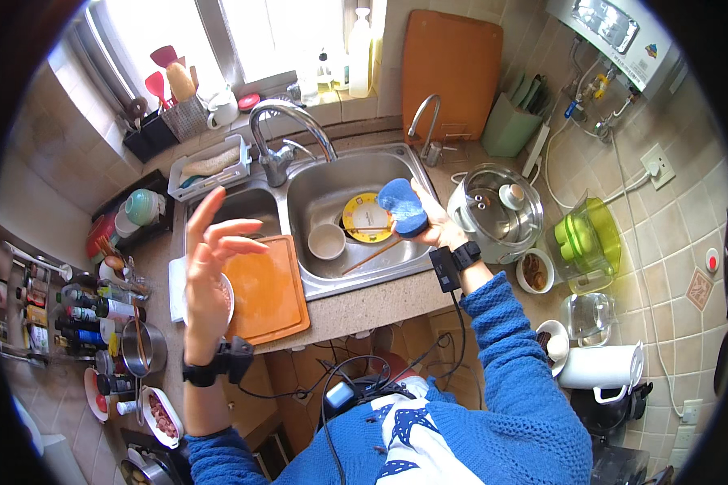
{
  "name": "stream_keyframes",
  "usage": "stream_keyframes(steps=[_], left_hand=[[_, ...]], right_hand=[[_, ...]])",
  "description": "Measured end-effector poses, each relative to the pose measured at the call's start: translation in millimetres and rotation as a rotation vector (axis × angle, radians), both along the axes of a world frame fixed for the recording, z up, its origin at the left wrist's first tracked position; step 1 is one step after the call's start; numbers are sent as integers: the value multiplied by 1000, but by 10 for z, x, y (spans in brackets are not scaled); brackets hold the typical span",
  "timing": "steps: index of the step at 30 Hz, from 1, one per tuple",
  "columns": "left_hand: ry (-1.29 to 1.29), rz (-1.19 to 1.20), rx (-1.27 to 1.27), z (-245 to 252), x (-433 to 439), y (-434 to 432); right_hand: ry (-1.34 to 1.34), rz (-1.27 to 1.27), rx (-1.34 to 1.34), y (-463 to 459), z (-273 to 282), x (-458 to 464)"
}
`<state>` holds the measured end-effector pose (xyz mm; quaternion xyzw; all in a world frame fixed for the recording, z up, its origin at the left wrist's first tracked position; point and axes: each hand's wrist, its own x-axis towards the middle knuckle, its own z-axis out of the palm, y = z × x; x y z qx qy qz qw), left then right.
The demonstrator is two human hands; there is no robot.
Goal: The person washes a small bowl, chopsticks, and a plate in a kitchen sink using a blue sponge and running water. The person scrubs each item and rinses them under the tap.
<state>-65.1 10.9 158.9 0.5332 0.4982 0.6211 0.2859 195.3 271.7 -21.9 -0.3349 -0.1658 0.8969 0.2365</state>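
Observation:
My right hand (440,221) grips a blue sponge (403,207) above the right basin of the steel sink (340,200). Beneath the sponge, a yellow-rimmed plate (355,213) lies in that basin beside a white bowl (326,241). A pair of chopsticks (370,257) also rests there, partly hidden. Raised over the counter on the left, my left hand (212,260) holds nothing, its fingers apart. Below it sits an orange cutting board (270,291), overlapping the small left basin (242,212). A dish of minced meat (225,300) on the board is partly covered by my left hand.
A chrome faucet (276,160) arches over the sink. To the right stand a glass-lidded pot (491,194), a bowl of brown food (535,271) and a green plastic container (588,242). Bottles (97,309) and a saucepan (142,351) crowd the left counter. A cable (458,339) hangs from my right wrist.

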Motion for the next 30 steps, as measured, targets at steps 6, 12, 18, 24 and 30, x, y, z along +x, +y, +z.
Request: stream_keyframes(steps=[6,12,18,24,30], left_hand=[[-90,-1,-156,-742,65,103],[-179,123,-513,-1215,-106,424],[-512,77,-785,-1688,-276,1046],[-496,171,-1092,-2381,-493,1903],[-338,61,-1267,-3230,-532,2303]], right_hand=[[-36,-99,-47,-205,-386,72],[-108,-215,-68,-145,-575,262],[-117,-217,-90,127,-605,121],[-49,-179,-95,162,-309,-281],[-82,-297,-47,184,-335,-390]])
